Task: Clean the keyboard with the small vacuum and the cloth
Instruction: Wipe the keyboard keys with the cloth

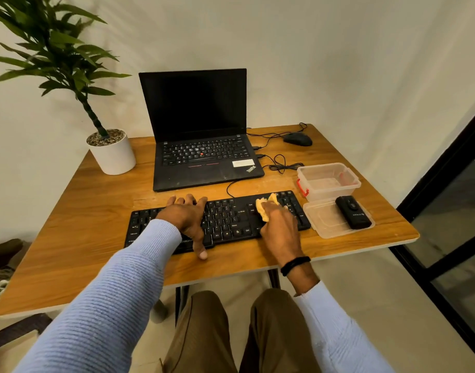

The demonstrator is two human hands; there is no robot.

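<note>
The black keyboard (228, 219) lies across the lower middle of the frame on the wooden worktop (69, 238), just in front of the open laptop (201, 130). Our left grip (186, 219) rests flat over its middle, fingers spread to the far edge and thumb at the near edge, pinching nothing. Our right grip (280, 224) is curled round a bunched yellow cloth (264, 208) and presses it onto the keys at the keyboard's right end. Right of centre, the small black vacuum (353, 212) lies on a clear lid (325, 223) just beside the keyboard, with neither hand on it. A clear container (329, 181) with red latches stands just behind. A mouse (298, 138) sits at the worktop's upper right, a potted plant (112, 154) at its upper left.
</note>
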